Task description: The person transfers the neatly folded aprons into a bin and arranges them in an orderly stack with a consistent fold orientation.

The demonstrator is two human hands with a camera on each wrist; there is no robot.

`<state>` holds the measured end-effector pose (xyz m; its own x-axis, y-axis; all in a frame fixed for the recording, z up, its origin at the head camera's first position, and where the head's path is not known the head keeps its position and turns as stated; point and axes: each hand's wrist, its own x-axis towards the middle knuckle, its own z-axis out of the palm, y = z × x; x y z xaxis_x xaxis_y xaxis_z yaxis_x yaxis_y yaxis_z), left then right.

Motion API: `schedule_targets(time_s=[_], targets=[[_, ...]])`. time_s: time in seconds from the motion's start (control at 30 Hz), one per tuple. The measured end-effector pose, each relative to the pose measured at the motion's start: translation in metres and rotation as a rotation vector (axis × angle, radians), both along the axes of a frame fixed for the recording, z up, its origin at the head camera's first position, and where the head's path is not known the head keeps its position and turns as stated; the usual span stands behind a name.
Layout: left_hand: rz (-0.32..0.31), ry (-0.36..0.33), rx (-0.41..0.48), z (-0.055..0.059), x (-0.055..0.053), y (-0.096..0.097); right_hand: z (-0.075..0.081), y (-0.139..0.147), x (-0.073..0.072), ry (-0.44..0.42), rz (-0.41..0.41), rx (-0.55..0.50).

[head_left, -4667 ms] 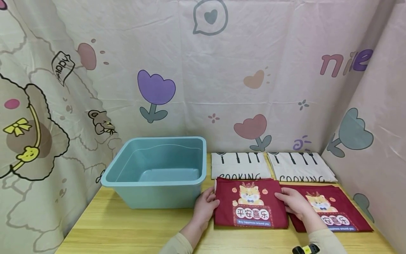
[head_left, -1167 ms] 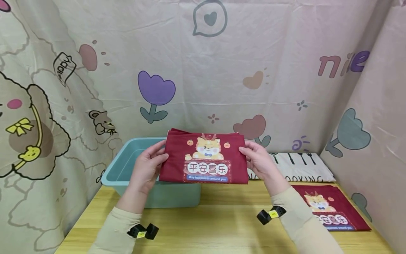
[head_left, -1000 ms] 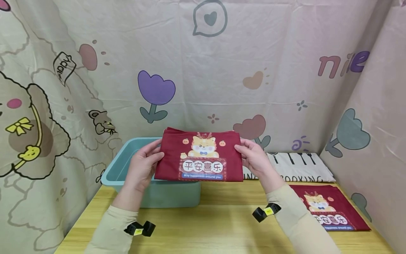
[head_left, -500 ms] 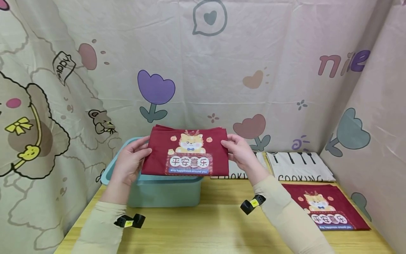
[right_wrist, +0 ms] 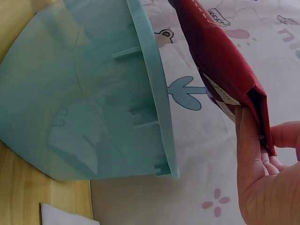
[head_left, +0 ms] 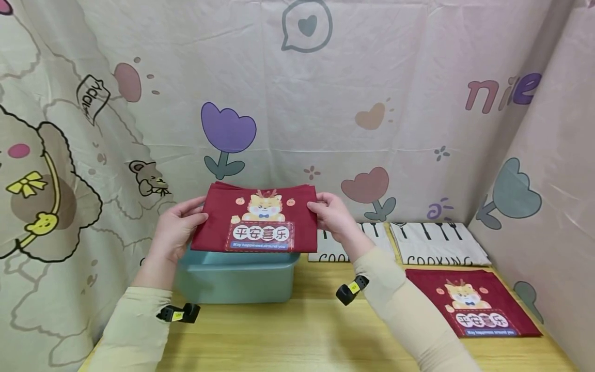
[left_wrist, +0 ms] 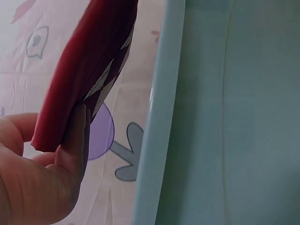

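Note:
A folded red cloth with a cartoon dog print and white lettering is held up level above the teal bin. My left hand pinches its left edge, thumb on top and fingers beneath. At the right edge my right hand grips it the same way. In the left wrist view the cloth shows a checked underside, and the bin's rim is beside it. The right wrist view shows the folded layers of the cloth between thumb and fingers. The cloth hides much of the bin's opening.
On the wooden table at right lies a second folded red cloth with the same print. Behind it are two folded white cloths, the right one fully visible, the left one partly behind my right hand. A printed curtain stands behind.
Both hands have lifted the red cloth from the table in front of the white cloths and carried it left to above the bin. In the last second it has moved further left.

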<state>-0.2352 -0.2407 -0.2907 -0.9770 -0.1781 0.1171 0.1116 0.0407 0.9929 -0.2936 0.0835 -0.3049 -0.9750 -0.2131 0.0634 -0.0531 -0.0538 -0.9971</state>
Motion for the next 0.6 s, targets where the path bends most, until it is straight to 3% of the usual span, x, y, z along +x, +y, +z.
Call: schedule_targets(time_s=[0.23,0.43,0.6], targets=[[0.017,-0.023,-0.1,0.001,-0.005,-0.012,0.0,-0.016,-0.004,-0.004,-0.02,0.038],[0.1,-0.077,-0.334,-0.001,-0.007,-0.015,-0.002,-0.026,-0.008,0.008,-0.023,0.089],[0.131,-0.119,-0.461,-0.001,-0.008,-0.018,-0.004,-0.033,-0.011,0.028,-0.022,0.16]])
